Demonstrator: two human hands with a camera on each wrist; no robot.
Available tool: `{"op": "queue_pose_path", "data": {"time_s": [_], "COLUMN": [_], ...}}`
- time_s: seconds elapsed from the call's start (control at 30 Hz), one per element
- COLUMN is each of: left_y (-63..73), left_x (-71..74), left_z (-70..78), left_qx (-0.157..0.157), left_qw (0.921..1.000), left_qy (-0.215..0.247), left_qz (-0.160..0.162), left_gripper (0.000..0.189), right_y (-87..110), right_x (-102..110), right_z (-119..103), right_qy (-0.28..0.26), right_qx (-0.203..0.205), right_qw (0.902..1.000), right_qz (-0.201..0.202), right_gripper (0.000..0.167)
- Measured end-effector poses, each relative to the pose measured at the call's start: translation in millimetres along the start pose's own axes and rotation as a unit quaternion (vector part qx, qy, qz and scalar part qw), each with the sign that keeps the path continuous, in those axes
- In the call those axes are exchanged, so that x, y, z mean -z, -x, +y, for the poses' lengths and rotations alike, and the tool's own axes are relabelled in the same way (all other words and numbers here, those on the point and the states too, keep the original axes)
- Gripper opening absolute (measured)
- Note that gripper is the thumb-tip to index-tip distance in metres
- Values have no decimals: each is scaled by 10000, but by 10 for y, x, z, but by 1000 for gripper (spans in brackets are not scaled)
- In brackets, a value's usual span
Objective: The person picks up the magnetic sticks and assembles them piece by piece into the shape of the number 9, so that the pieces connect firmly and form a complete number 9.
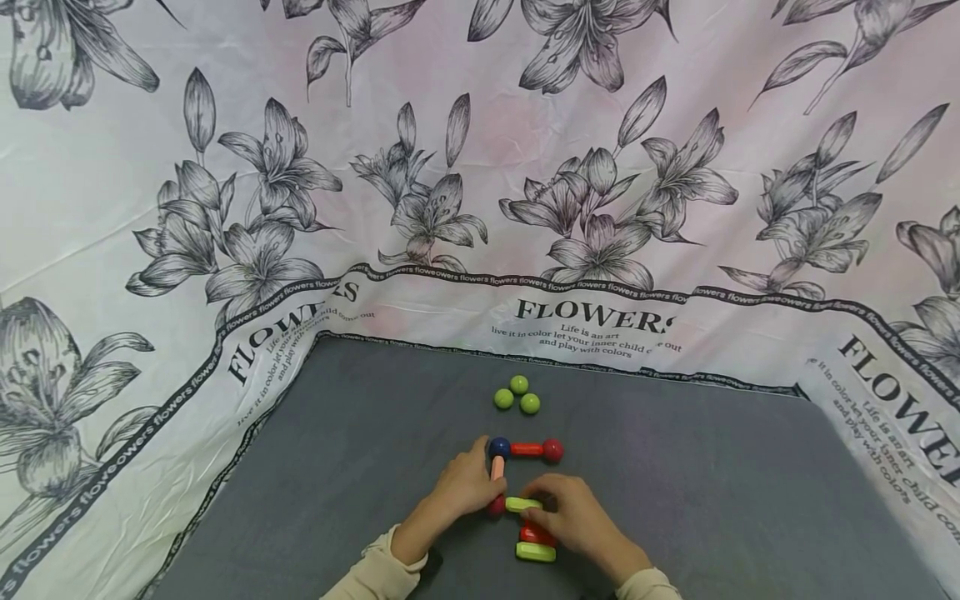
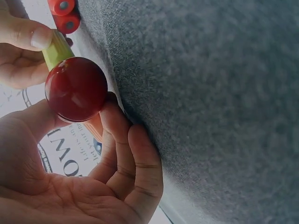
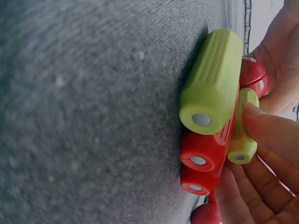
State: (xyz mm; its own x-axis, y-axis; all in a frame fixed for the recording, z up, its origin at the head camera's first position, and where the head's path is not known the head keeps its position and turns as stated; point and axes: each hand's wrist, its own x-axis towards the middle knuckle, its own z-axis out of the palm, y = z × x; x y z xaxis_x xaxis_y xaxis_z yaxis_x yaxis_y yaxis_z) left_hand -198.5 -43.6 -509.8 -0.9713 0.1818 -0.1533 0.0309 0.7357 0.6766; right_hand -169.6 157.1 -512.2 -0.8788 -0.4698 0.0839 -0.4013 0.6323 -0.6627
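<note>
My left hand (image 1: 463, 483) grips a glossy red ball (image 2: 77, 88) between thumb and fingers. Against that ball sits one end of a yellow-green magnetic stick (image 1: 522, 504), whose other part my right hand (image 1: 573, 512) pinches; a metal disc shows on its free end in the right wrist view. From the gripped ball a salmon stick (image 1: 497, 468) runs to a blue ball (image 1: 499, 447), close by the left fingertips. A red stick (image 1: 527, 449) joins the blue ball to another red ball (image 1: 552, 451).
Beside the right hand lie another yellow-green stick (image 3: 212, 84) and two red sticks (image 3: 198, 156), side by side on the grey cloth. Three green balls (image 1: 519, 385) form a cluster farther back. Flower-printed fabric (image 1: 600, 325) borders the grey surface.
</note>
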Motion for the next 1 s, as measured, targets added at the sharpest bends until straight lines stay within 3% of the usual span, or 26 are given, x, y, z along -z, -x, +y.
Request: {"op": "queue_pose_path", "data": {"time_s": [0.33, 0.53, 0.77, 0.87, 1.0], "left_y": [1, -6, -21, -26, -25], "left_x": [44, 71, 99, 102, 99], "left_z": [-34, -51, -60, -76, -106], "left_qx": [40, 116, 198, 215, 213], "left_qw": [10000, 9999, 9997, 9996, 9997], "left_qy": [-89, -118, -150, -175, -154], "left_qz": [-4, -35, -65, -27, 7], "left_gripper": [77, 77, 79, 79, 79], "right_y": [14, 105, 257, 311, 340], "right_x": [-37, 13, 21, -13, -38], "right_z": [-36, -13, -75, -75, -53], "right_qy": [-27, 61, -132, -4, -8], "right_qx": [-149, -475, -1048, -960, -757], "right_qw": [9999, 9986, 9927, 9935, 9951], "right_qz": [-4, -208, -579, -607, -643], "right_gripper": [19, 37, 73, 73, 59]}}
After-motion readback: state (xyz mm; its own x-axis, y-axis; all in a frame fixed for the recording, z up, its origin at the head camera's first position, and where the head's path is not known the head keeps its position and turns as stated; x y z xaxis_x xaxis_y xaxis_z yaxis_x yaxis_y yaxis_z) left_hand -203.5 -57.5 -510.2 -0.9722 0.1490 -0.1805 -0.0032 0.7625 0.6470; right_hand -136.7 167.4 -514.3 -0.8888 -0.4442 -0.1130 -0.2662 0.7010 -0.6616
